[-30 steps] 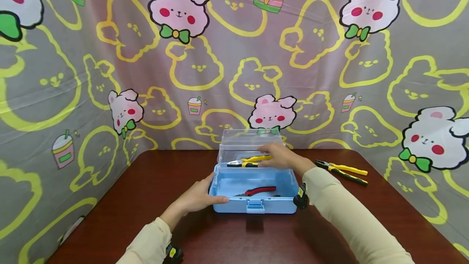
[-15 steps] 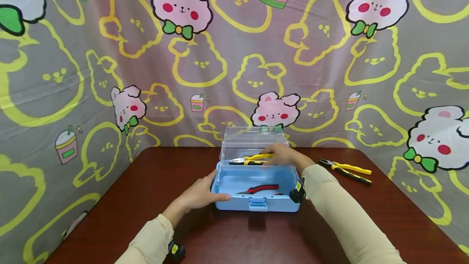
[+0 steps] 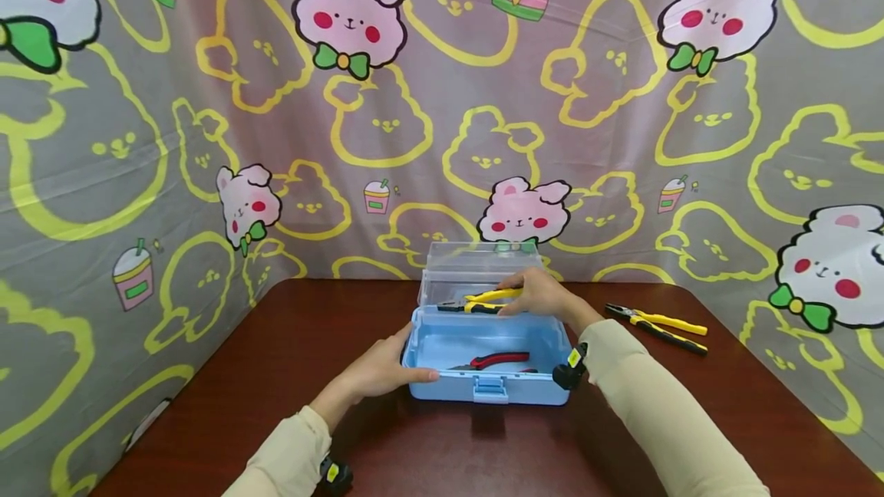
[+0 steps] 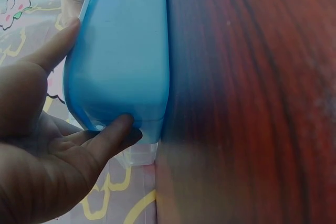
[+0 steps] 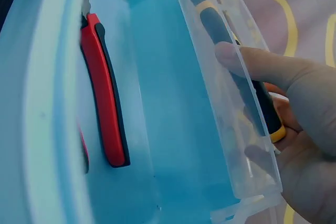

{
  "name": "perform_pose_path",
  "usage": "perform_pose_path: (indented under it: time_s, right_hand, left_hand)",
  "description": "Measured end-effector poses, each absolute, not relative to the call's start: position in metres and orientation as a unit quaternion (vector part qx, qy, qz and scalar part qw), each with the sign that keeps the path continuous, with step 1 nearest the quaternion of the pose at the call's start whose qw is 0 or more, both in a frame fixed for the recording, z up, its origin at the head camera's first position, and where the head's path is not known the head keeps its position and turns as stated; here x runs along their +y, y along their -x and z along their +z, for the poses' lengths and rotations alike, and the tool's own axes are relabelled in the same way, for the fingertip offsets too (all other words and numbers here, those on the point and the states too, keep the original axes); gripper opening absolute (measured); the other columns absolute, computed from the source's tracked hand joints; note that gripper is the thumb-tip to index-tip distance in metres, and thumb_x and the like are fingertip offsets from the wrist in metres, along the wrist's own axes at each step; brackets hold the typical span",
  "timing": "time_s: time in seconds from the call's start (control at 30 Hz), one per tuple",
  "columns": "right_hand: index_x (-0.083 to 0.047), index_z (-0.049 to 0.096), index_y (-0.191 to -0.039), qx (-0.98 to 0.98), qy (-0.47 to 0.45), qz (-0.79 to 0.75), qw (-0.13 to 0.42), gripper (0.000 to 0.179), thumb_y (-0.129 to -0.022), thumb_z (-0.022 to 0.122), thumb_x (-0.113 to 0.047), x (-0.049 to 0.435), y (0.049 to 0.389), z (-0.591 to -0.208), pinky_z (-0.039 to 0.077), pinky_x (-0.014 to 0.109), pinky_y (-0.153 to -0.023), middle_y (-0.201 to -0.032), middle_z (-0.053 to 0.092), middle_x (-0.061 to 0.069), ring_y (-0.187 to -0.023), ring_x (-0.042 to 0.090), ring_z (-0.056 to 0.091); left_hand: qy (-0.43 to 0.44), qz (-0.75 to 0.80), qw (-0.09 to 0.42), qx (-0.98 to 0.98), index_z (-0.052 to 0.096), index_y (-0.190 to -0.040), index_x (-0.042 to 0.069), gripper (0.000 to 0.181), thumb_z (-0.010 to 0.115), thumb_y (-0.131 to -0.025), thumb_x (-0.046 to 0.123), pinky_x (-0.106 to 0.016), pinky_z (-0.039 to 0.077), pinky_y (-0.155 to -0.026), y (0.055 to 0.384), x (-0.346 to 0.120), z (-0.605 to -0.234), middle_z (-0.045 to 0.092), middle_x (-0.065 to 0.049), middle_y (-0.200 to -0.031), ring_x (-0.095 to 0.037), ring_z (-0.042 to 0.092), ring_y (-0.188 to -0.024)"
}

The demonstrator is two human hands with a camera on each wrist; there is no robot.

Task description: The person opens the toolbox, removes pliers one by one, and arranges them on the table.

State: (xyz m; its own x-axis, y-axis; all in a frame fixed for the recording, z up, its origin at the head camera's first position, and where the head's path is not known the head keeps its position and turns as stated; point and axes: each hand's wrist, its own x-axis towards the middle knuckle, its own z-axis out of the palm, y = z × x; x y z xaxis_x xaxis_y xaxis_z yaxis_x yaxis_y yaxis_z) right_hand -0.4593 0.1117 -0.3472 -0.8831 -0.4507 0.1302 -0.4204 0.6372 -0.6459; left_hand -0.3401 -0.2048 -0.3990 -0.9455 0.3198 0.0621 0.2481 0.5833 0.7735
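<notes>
A light blue toolbox (image 3: pixel 449 390) stands with its clear lid (image 3: pixel 476 254) raised at the back. My left hand (image 3: pixel 376 368) grips its left end, thumb on the front rim and fingers around the side wall (image 4: pixel 121 51). At the clear inner tray (image 5: pixel 226 135), my right hand (image 3: pixel 542 296) holds a pair of pliers (image 3: pixel 499 294) with yellow and black handles, jaws pointing left. In the right wrist view, the thumb presses the tray's front wall and other fingers are behind a black handle (image 5: pixel 268 111). Red-handled pliers (image 5: pixel 104 95) lie on the toolbox floor.
Another pair of yellow-and-black pliers (image 3: pixel 663 324) lies on the brown table (image 3: pixel 276 359) to the right of the toolbox. Part of a further red handle (image 5: pixel 83 148) shows near the front wall. A patterned curtain (image 3: pixel 387 83) hangs behind the table.
The held pliers shift slightly in the right hand, and their jaws look darker, lower behind the tray edge. The left hand keeps its grip on the toolbox. The head view moves a little.
</notes>
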Motion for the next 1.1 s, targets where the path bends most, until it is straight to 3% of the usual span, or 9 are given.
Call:
perform_pose_path:
  time_s: [0.37,0.63,0.93,1.1]
  right_hand:
    - [-0.009,0.071,-0.134,0.886,0.210,-0.414,0.014,0.063,-0.079,0.094,-0.029,0.124,0.454,-0.345,0.052,0.041,-0.088,-0.122,0.069,0.007,-0.105,0.029,0.058]
    - [-0.005,0.067,-0.138,0.863,0.210,-0.459,0.009,0.064,-0.081,0.092,-0.020,0.135,0.445,-0.332,0.058,0.035,-0.083,-0.127,0.060,0.016,-0.102,0.032,0.059]
    - [-0.004,0.066,-0.138,0.868,0.218,-0.445,-0.004,0.067,-0.080,0.092,-0.026,0.159,0.434,-0.324,0.057,0.041,-0.080,-0.124,0.060,0.020,-0.094,0.033,0.059]
    - [-0.001,0.064,-0.139,0.867,0.235,-0.439,-0.010,0.066,-0.083,0.091,-0.023,0.174,0.427,-0.322,0.058,0.035,-0.078,-0.124,0.061,0.024,-0.093,0.032,0.058]
  left_hand:
    - [-0.152,0.424,0.039,0.892,0.020,-0.165,0.007,0.112,0.085,-0.084,0.049,-0.059,0.043,-0.106,0.340,-0.203,-0.400,0.048,-0.019,-0.153,-0.032,0.056,-0.126]
    - [-0.157,0.430,0.041,0.888,0.020,-0.165,0.007,0.112,0.085,-0.084,0.049,-0.060,0.045,-0.104,0.341,-0.205,-0.402,0.051,-0.019,-0.150,-0.032,0.059,-0.123]
    - [-0.160,0.429,0.037,0.888,0.021,-0.165,0.006,0.111,0.085,-0.084,0.048,-0.060,0.045,-0.104,0.341,-0.204,-0.402,0.049,-0.019,-0.152,-0.033,0.058,-0.125]
    - [-0.163,0.435,0.038,0.885,0.022,-0.164,0.006,0.112,0.085,-0.083,0.049,-0.060,0.045,-0.104,0.340,-0.204,-0.402,0.049,-0.019,-0.152,-0.033,0.058,-0.124]
